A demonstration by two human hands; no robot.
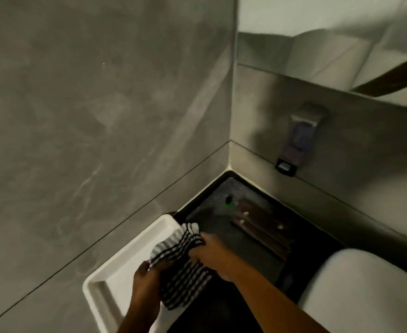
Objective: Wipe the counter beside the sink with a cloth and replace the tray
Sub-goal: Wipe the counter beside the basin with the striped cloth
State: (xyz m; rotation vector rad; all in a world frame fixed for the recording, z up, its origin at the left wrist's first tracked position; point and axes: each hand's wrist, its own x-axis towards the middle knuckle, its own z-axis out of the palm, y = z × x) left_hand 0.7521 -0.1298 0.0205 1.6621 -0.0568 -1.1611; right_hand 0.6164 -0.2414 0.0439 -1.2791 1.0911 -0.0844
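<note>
A black-and-white striped cloth [183, 265] is held between both hands above the counter. My left hand [147, 282] grips its near end and my right hand [212, 251] grips its far side. A white rectangular tray [125, 258] lies along the left wall, partly under the cloth and my left hand. The dark counter [253, 227] fills the corner, with a perforated dark mat on it. The white sink [366, 292] shows at the lower right.
A wall-mounted soap dispenser [298, 138] hangs above the counter's back edge. A mirror [341, 44] sits higher on the back wall. Grey tiled walls [89, 116] close in the corner at left and behind. A small green light [227, 205] glows on the mat.
</note>
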